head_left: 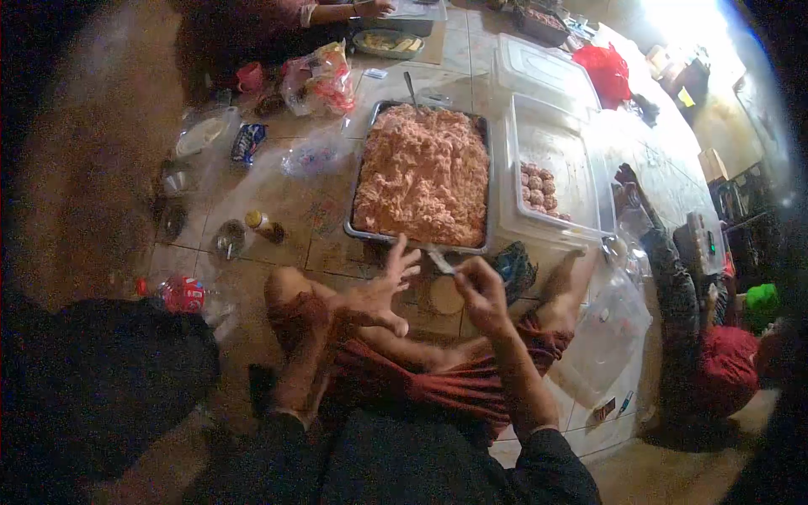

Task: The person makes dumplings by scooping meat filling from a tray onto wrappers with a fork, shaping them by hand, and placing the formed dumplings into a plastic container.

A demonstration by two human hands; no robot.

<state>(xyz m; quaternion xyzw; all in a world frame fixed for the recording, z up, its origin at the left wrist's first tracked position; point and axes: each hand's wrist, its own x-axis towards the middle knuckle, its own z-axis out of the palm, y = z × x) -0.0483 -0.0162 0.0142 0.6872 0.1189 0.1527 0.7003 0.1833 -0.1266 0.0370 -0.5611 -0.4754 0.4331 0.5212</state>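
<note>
In front of me a dark rectangular tray (pixel 348 220) is heaped with pink minced meat (pixel 421 177). The handle of a metal utensil (pixel 410 87) sticks up from its far edge. My left hand (pixel 383 290) is open with fingers spread, just short of the tray's near edge and holding nothing. My right hand (pixel 481 295) pinches a small spoon (pixel 439 261), its pale end pointing toward the tray's near rim. Right of the tray, a clear plastic container (pixel 551 105) holds several meatballs (pixel 537 187) in its near left part.
Left on the tiles are a small yellow-capped jar (pixel 257 220), a glass (pixel 228 240), a red-labelled bottle (pixel 183 294) and plastic bags (pixel 320 80). Another person's hand (pixel 374 7) is at the far side. A person in red (pixel 728 370) sits at right, near a scale (pixel 705 242).
</note>
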